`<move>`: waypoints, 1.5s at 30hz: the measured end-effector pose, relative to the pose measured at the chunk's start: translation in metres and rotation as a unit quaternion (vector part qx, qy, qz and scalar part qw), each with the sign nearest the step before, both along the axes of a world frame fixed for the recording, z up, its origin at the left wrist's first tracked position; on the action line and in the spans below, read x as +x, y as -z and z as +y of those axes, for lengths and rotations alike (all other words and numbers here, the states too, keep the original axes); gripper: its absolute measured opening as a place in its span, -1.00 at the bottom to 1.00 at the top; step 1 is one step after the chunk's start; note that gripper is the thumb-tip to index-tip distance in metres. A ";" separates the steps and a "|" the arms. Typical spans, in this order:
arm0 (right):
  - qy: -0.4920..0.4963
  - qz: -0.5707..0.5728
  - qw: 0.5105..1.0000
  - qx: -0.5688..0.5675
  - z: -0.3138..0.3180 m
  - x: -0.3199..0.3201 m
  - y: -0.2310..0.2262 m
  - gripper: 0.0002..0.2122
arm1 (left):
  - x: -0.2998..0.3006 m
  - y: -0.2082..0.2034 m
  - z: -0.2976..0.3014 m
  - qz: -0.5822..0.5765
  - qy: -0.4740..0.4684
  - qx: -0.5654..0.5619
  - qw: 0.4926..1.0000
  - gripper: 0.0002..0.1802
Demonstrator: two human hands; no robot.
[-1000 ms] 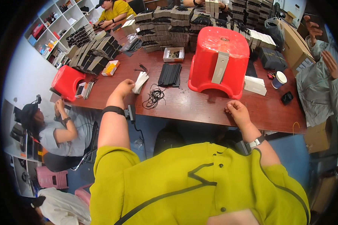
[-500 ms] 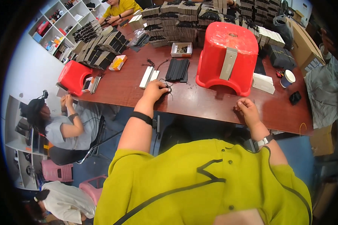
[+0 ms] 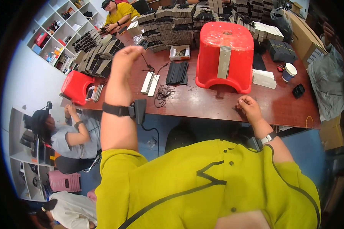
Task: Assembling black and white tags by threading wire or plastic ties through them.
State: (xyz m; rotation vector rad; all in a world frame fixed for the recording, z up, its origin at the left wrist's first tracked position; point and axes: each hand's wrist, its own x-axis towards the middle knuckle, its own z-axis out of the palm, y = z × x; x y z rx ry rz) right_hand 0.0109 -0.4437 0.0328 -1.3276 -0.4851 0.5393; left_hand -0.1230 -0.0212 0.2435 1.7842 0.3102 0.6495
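My left hand [image 3: 128,57] is raised over the table's left part, its fingers pinched on a thin black cord [image 3: 143,59] that hangs toward two pale strips [image 3: 150,84]. Black cords also lie at the top of those strips. Beside them is a loose tangle of black cord [image 3: 164,95], and a stack of black strips [image 3: 177,73] lies behind it. My right hand [image 3: 249,107] rests near the table's front edge with its fingers curled together; what they hold, if anything, is too small to make out. An upturned red stool [image 3: 206,72] stands beyond it, with grey strips [image 3: 224,62] against its side.
A small white box [image 3: 180,52] holds small pieces. Tall stacks of grey bundles [image 3: 183,23] line the back. To the right are white strips [image 3: 263,79], a paper cup [image 3: 289,72] and a black case [image 3: 298,91]. A co-worker [image 3: 70,131] sits at the left by another red stool [image 3: 77,87].
My left hand has lifted from the cord tangle and swung up and left, drawing a cord with it. The tangle is now uncovered. My right hand stays nearly in place.
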 end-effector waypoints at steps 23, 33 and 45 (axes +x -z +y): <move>-0.004 -0.011 1.000 -0.007 -0.002 0.004 0.005 -0.92 | 0.049 0.188 -0.109 0.307 0.009 0.269 0.913 -0.75; -0.036 -0.155 0.985 -0.062 0.036 -0.039 -0.085 -0.82 | 0.012 0.103 -0.188 0.210 0.226 -0.402 0.862 -0.91; -0.072 0.084 0.988 0.111 0.039 -0.053 -0.089 -0.88 | 0.005 0.102 -0.217 0.184 0.301 -0.474 0.807 -0.89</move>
